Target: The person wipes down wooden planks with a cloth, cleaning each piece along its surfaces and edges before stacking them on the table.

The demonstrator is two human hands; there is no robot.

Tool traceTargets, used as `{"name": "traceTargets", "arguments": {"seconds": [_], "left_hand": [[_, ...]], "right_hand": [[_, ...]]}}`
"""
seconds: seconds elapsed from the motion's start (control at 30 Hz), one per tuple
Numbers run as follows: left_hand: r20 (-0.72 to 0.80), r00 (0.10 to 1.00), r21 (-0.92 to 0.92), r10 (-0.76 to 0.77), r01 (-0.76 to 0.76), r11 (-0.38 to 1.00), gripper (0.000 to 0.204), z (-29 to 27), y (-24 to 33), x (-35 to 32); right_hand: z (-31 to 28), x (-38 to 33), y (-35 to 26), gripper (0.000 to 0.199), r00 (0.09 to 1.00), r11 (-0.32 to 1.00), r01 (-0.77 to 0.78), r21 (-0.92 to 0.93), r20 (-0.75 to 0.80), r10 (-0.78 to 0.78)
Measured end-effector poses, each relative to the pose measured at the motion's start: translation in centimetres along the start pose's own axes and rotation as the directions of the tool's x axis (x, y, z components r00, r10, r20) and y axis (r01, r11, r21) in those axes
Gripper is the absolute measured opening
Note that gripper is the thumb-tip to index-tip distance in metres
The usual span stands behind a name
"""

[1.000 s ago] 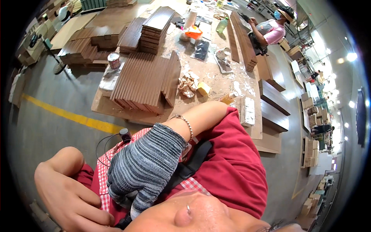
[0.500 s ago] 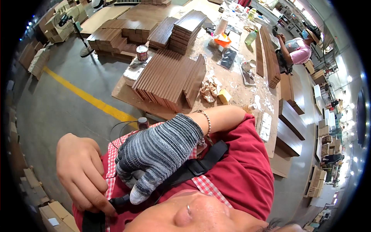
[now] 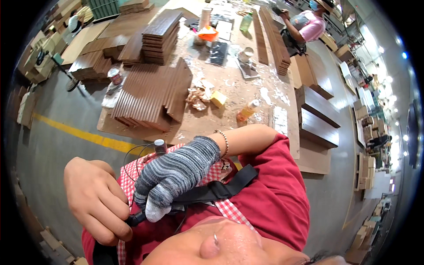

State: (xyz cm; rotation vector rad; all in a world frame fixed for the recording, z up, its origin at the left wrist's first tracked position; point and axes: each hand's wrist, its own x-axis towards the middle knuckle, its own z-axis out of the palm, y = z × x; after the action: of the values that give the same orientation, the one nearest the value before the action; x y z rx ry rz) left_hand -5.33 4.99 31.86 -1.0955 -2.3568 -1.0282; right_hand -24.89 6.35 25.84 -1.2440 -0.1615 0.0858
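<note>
At my chest, my bare left hand (image 3: 95, 198) is curled with its fingertips on a black buckle (image 3: 136, 218). My right hand (image 3: 176, 168) wears a grey striped knit glove. Its fingers are bent and its thumb is pressed down at the other side of the buckle, on a black strap (image 3: 238, 180). Glove and fingers hide most of the join between the strap and the buckle. Beneath the strap are a red shirt (image 3: 276, 190) and a red-and-white checked apron (image 3: 235, 213). A thin black cable (image 3: 125, 160) loops beside the gloved hand.
A worktable (image 3: 221, 119) ahead bears stacked brown boards (image 3: 143, 95), crumpled paper (image 3: 199, 95), a yellow sponge (image 3: 218, 99) and an orange bottle (image 3: 247, 110). A co-worker in pink (image 3: 311, 30) stands at the far right. A pedestal fan (image 3: 57, 59) stands at the left.
The view has turned, so the table and boards sit further left. My gloved fingers have drawn in closer to the buckle. The left hand stays on it.
</note>
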Motion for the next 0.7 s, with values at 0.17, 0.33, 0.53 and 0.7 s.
{"name": "traceTargets", "arguments": {"seconds": [0.17, 0.33, 0.53, 0.7], "left_hand": [[0.109, 0.994, -0.043, 0.001, 0.004, 0.999, 0.010, -0.4, -3.2, 3.9], [0.157, 0.987, -0.051, -0.020, 0.029, 0.998, 0.008, 0.7, -3.8, 6.2], [0.216, 0.976, -0.058, -0.030, 0.043, 0.997, 0.010, 0.7, -4.8, 8.5], [0.260, 0.964, -0.044, -0.063, 0.077, 0.996, 0.011, 0.9, -4.3, 9.3]], "right_hand": [[2.1, -3.4, 0.5, 0.031, 0.999, 1.000, 0.026, 0.013, -0.034, -0.026], [4.2, -5.3, 1.1, 0.031, 0.999, 0.999, 0.033, 0.033, -0.030, -0.032], [6.1, -7.1, 1.5, 0.031, 0.994, 0.997, 0.072, 0.019, -0.087, -0.070], [7.1, -7.5, 1.3, 0.031, 0.984, 0.994, 0.108, -0.012, -0.140, -0.109]]}}
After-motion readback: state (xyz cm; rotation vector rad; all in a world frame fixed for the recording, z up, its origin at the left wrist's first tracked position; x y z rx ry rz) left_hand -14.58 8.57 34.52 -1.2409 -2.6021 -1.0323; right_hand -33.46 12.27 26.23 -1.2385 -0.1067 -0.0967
